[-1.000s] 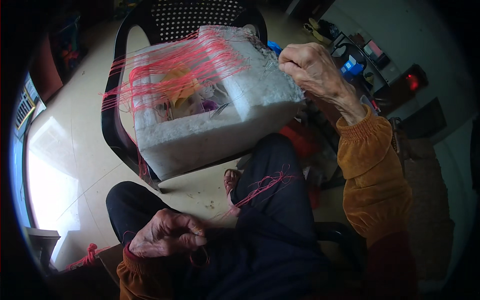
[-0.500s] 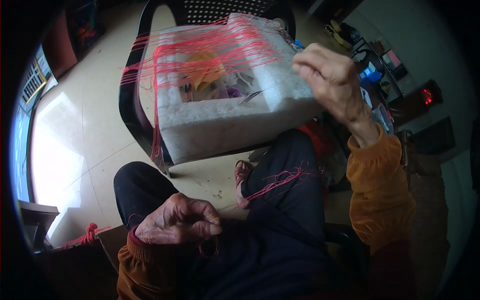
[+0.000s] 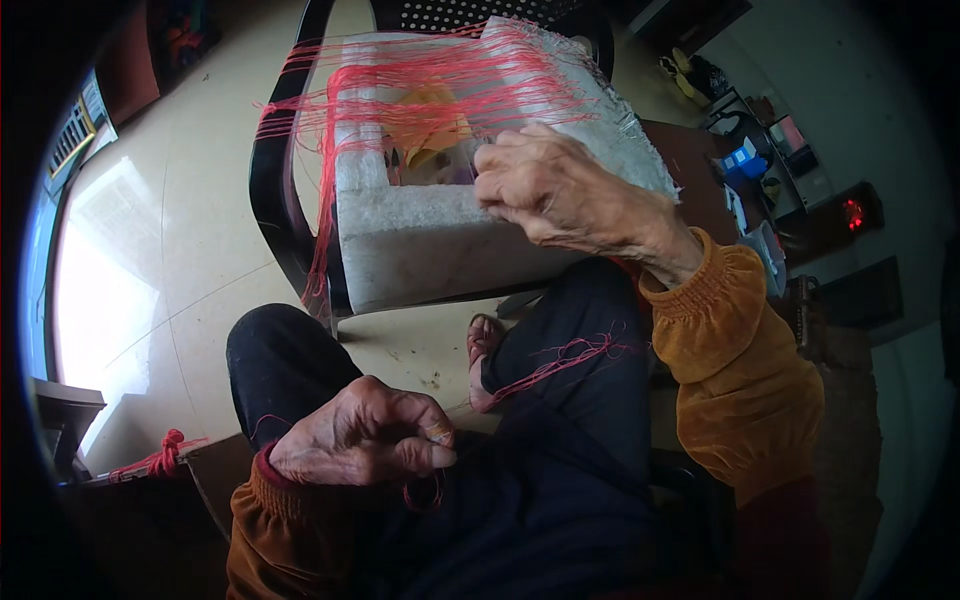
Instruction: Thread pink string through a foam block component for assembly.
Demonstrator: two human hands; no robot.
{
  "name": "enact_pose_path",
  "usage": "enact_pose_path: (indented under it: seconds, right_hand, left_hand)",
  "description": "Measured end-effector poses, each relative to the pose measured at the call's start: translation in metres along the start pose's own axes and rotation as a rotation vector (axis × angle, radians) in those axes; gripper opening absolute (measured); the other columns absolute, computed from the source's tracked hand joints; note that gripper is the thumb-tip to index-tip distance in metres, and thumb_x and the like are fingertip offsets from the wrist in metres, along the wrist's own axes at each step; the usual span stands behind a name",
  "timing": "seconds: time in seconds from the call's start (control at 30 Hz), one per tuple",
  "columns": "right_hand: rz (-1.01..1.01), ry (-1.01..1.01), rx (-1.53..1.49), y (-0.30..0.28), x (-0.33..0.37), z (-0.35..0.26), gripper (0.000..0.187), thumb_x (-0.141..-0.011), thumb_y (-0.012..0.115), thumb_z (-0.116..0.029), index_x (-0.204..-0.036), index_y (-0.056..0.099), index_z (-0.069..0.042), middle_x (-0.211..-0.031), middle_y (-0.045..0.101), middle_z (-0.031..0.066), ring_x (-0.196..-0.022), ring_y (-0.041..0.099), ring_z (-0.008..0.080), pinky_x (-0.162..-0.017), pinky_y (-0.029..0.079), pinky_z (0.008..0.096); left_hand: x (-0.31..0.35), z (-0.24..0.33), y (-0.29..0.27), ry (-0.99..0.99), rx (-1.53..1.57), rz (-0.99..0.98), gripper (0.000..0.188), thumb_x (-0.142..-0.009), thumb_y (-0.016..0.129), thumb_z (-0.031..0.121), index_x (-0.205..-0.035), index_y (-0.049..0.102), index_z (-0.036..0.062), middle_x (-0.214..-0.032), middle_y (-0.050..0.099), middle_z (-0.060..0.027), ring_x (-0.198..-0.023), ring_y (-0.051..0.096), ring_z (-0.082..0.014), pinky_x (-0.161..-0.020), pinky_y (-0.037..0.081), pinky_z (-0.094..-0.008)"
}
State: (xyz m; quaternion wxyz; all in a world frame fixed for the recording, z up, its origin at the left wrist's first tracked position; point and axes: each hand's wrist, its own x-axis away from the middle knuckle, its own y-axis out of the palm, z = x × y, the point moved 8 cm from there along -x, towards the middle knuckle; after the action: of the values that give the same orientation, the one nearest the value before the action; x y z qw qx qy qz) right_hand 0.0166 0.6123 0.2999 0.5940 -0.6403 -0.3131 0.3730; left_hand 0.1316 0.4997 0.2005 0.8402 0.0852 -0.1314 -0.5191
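Note:
Above my left thigh, my left hand (image 3: 365, 435) pinches thumb against forefinger. A thin red cord (image 3: 425, 492) hangs in a small loop just beneath the pinch, and a band wraps a fingertip. My right hand (image 3: 580, 190) is closed over the near right part of a white foam box (image 3: 430, 210); its fingers hide whatever it holds. Many pink-red threads (image 3: 450, 80) lie stretched across the box top, some dangling down its left side. Inside the box's opening is a yellow item (image 3: 432, 125), partly covered by threads and my right hand.
The box rests on a black plastic chair (image 3: 270, 180). A loose bundle of red threads (image 3: 560, 368) lies over my right thigh. At lower left, a knotted red hank (image 3: 168, 455) sits on a brown box edge. Cluttered shelves (image 3: 770, 150) stand at the right.
My right hand has swung left and slightly down, from beside the box to over its near side, still closed. My left hand has barely shifted. The view has moved slightly.

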Motion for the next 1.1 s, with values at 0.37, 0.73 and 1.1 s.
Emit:
enact_pose_path:
  seconds: [0.37,0.73,1.1]
  right_hand:
    - [0.024,0.077,-0.13,0.006,0.005,0.011,0.01,-0.069,0.056,-0.006,-0.078,0.051,-0.008,-0.076,0.049,0.0053,-0.079,0.052,0.0235,-0.074,0.039,0.0361]
    - [0.116,0.035,-0.057,0.002,0.001,0.003,0.009,-0.072,0.059,-0.002,-0.078,0.053,-0.003,-0.074,0.051,0.0065,-0.071,0.054,0.0255,-0.066,0.043,0.0348]
    - [0.574,0.105,0.057,-0.052,0.021,-0.032,0.015,-0.079,0.058,0.0,-0.095,0.06,0.002,-0.082,0.056,0.012,-0.071,0.057,0.021,-0.061,0.046,0.0302]
  left_hand:
    - [-0.003,-0.003,-0.001,0.008,-0.019,-0.002,0.015,-0.085,0.064,0.014,-0.089,0.063,0.0001,-0.073,0.061,0.0,-0.07,0.055,-0.0071,-0.063,0.044,-0.0226]
    - [-0.004,0.0,-0.001,0.022,-0.021,0.005,0.014,-0.085,0.064,0.014,-0.088,0.063,-0.0002,-0.072,0.06,0.0,-0.068,0.055,-0.0064,-0.062,0.044,-0.0223]
    - [-0.003,0.002,-0.002,0.044,-0.006,0.013,0.014,-0.086,0.063,0.013,-0.088,0.063,-0.0003,-0.071,0.06,-0.0004,-0.066,0.054,-0.0061,-0.06,0.043,-0.0216]
